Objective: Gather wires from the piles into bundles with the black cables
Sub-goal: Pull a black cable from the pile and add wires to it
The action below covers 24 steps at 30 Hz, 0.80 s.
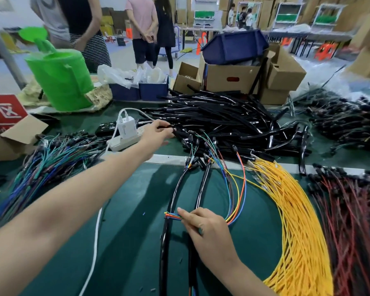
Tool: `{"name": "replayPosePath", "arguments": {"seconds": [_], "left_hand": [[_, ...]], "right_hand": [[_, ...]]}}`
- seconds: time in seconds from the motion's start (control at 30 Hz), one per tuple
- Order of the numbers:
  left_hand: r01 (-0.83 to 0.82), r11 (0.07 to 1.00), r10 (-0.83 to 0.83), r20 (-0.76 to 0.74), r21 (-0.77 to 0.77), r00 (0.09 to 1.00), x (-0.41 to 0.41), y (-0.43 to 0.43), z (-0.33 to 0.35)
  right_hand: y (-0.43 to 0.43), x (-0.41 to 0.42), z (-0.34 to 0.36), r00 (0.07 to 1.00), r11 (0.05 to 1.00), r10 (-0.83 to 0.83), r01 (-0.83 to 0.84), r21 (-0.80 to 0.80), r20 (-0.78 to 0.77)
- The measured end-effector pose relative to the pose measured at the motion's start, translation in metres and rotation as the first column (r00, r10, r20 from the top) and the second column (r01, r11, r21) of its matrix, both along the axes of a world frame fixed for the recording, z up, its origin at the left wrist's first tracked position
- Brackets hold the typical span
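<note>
A big heap of black cables point(218, 116) covers the middle of the green table point(126, 242). My left hand point(156, 133) reaches out to the heap's near-left edge and pinches the end of one black cable point(171, 127). My right hand point(209, 229) lies near the front and grips a small bundle of coloured wires point(237, 197), whose ends stick out left of my fingers. Two black cables point(175, 193) run from that hand up the table. Yellow wires point(295, 210) fan out on the right, red-black wires point(348, 210) farther right, and blue-green wires point(51, 161) on the left.
A white power strip point(126, 142) with a charger sits left of the heap. Behind it stand a green bucket point(60, 80), blue bins point(141, 90) and cardboard boxes point(233, 77). Another black pile point(346, 124) lies far right. Several people stand beyond the table.
</note>
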<state>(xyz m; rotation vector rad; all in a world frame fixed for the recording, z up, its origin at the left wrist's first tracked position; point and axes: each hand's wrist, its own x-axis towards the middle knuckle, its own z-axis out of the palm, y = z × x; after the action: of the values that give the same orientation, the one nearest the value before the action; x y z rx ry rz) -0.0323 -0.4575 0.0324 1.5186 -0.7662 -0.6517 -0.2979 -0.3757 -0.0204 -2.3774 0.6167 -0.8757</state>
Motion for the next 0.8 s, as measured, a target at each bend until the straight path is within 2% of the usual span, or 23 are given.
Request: {"name": "replayPosePath", "arguments": {"seconds": [0.07,0.13,0.27,0.33,0.37,0.4,0.43,0.47,0.5,0.53,0.57,0.6,0.63,0.73,0.8], "left_hand": [[-0.005,0.994,0.008,0.029,-0.105,1.0,-0.025,0.001,0.012],[-0.018,0.974,0.06,0.183,-0.224,0.981,-0.044,0.006,0.032],[-0.056,0.83,0.344,0.431,-0.554,0.834,-0.051,0.031,0.089],[0.017,0.807,0.367,0.524,-0.59,0.769,-0.048,0.042,0.101],[0.041,0.848,0.336,0.597,-0.528,0.729,-0.046,0.044,0.098],[0.037,0.915,0.273,0.683,-0.402,0.677,-0.043,0.045,0.088],[0.006,0.978,0.159,0.761,-0.21,0.629,-0.038,0.044,0.073],[-0.05,0.998,-0.006,0.795,0.045,0.607,-0.032,0.042,0.054],[-0.105,0.938,-0.201,0.764,0.332,0.613,-0.023,0.04,0.031],[-0.152,0.813,-0.351,0.682,0.561,0.642,-0.016,0.04,0.01],[-0.187,0.706,-0.413,0.61,0.684,0.676,-0.01,0.04,-0.006],[-0.202,0.661,-0.411,0.573,0.723,0.709,-0.005,0.04,-0.018],[-0.206,0.672,-0.367,0.562,0.711,0.741,0.0,0.038,-0.026],[-0.202,0.811,-0.175,0.557,0.549,0.812,0.005,0.025,-0.032],[-0.196,0.902,0.008,0.44,0.383,0.898,0.002,0.016,-0.029]], "right_hand": [[0.001,-0.001,0.001,1.0,1.0,-0.013,0.013,0.001,0.011],[0.0,-0.003,0.003,0.999,1.0,-0.03,0.03,-0.005,0.016],[-0.003,-0.004,0.003,0.998,0.998,-0.053,0.054,-0.017,0.028],[-0.002,-0.003,0.002,0.998,0.998,-0.057,0.058,-0.023,0.027],[-0.002,-0.002,0.001,0.998,0.998,-0.057,0.058,-0.017,0.021],[-0.001,-0.002,0.0,0.998,0.998,-0.059,0.059,-0.012,0.009],[-0.001,-0.002,0.0,0.998,0.998,-0.064,0.064,-0.012,-0.003],[-0.001,-0.002,0.0,0.998,0.998,-0.068,0.068,-0.008,-0.015],[-0.001,-0.003,0.0,0.997,0.998,-0.069,0.069,0.0,-0.024],[-0.001,-0.003,-0.001,0.997,0.998,-0.066,0.066,0.008,-0.028],[-0.001,-0.003,-0.001,0.998,0.998,-0.06,0.06,0.014,-0.03],[0.0,-0.003,0.0,0.998,0.998,-0.052,0.052,0.022,-0.034],[0.0,-0.003,0.0,0.998,0.998,-0.046,0.047,0.03,-0.041],[-0.001,-0.003,0.0,0.998,0.998,-0.052,0.053,0.032,-0.045],[-0.002,-0.003,0.0,0.998,0.998,-0.05,0.052,0.042,-0.048]]}}
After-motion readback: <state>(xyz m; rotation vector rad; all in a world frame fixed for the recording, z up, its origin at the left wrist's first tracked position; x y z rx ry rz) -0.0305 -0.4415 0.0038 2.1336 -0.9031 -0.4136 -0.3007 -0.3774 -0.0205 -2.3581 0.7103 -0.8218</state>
